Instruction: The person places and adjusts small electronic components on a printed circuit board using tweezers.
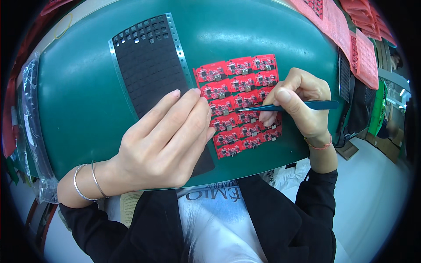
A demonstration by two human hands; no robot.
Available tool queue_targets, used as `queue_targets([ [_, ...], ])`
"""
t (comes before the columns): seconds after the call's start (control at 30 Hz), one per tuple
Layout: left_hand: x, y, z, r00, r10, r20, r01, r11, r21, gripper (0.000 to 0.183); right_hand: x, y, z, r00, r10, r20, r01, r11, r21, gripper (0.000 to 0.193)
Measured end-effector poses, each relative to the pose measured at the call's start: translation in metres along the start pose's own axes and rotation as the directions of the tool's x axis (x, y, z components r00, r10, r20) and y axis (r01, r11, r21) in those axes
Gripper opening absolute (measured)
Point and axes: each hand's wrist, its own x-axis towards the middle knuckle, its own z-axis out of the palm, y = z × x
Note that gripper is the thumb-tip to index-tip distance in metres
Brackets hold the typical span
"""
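Note:
A panel of red circuit boards [228, 124] lies on the green mat, with several rows of small boards carrying black chips and metal connectors. My right hand [302, 98] is closed around dark teal tweezers [313, 105]. Their fine tips point left over a board near the panel's middle, and some of my fingers rest on its right side. My left hand [162, 140] lies at the panel's left edge with fingers stretched out close together; nothing shows in it. Partly beneath that hand is a sheet of black die-cut pads [149, 70] on a clear punched backing; square gaps show at its far end.
The green mat [79, 109] covers the table, whose near edge curves before my body. Clear plastic wrap [31, 122] hangs along the left edge. Pink foam sheets [324, 30] with more red boards lie at the far right, beside a black grid tray [344, 76].

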Motion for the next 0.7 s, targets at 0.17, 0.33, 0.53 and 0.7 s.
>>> queue_targets([
  [0.17,0.0002,-0.0017,0.0043,0.999,-0.007,-0.035,0.005,0.999,-0.033,0.027,0.001,0.0019,0.0036,1.0,0.021,-0.021,-0.021,1.0,-0.018,0.022],
  [0.33,-0.0006,-0.003,0.0046,0.999,-0.004,-0.036,0.003,0.999,-0.038,0.027,0.0031,0.0039,0.0047,1.0,0.017,-0.004,-0.017,0.998,-0.053,0.022],
  [0.53,-0.0013,-0.0028,0.0055,0.999,-0.01,-0.053,0.007,0.999,-0.049,0.027,0.0023,0.0008,0.0084,1.0,0.022,-0.018,-0.023,0.996,-0.089,0.023],
  [0.7,-0.0024,-0.0037,0.0078,0.998,-0.006,-0.067,0.002,0.998,-0.06,0.027,0.0018,0.0013,0.0088,0.998,0.045,-0.035,-0.048,0.994,-0.097,0.023],
])
